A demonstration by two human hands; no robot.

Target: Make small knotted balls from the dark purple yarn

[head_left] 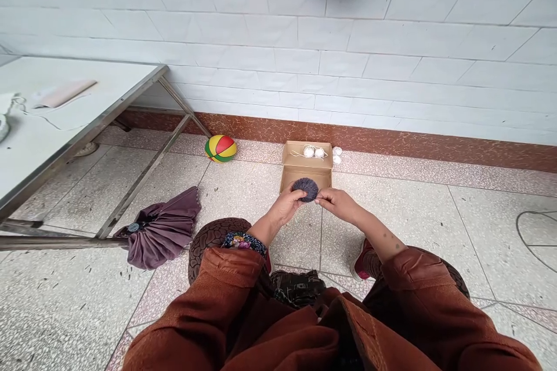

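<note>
Speckled floor (404,206); yarn (306,189) in grip (288,203) (left).

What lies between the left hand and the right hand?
In the head view: the dark yarn ball, held in the left hand, the right hand at its edge.

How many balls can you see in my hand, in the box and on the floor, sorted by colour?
Dark grey yarn ball: 1
White balls: 4 (2 in the box, 2 just outside)
Multicoloured ball: 1
Total: 6
</note>
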